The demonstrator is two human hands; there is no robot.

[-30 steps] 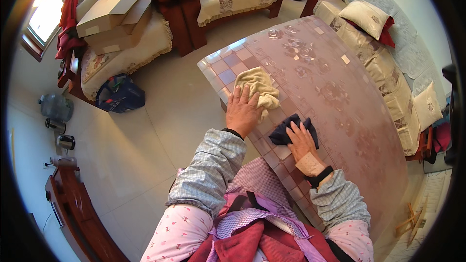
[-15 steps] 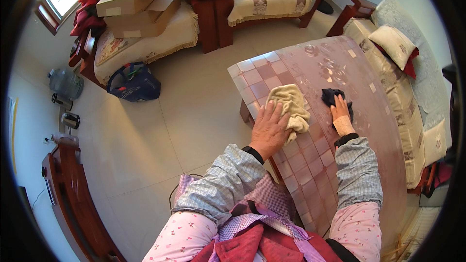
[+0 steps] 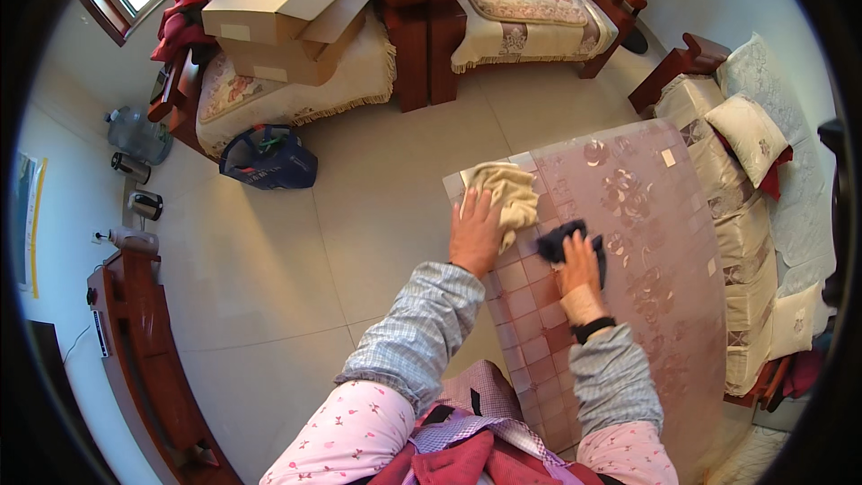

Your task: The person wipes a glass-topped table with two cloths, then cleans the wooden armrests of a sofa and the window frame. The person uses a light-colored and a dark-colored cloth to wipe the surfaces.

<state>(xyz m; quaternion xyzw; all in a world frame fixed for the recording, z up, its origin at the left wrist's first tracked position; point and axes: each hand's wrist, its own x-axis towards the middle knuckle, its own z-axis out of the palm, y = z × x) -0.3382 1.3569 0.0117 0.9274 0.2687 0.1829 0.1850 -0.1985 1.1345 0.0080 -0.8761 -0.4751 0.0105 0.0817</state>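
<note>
Cream cloth point(image 3: 516, 198) — rumpled at a corner of the table point(image 3: 664, 260); dark cloth point(image 3: 556, 241) — bunched nearby.

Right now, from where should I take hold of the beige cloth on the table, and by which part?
Probably by the raised folds on the right side of the beige cloth, coming from above and the right: it lies bunched on the table, and the left grip covers its near left part.

Both arms point(image 3: 415, 328) reach forward. The left hand point(image 3: 476, 232) lies palm down, the right hand point(image 3: 580, 274) palm down and nearer the body
</note>
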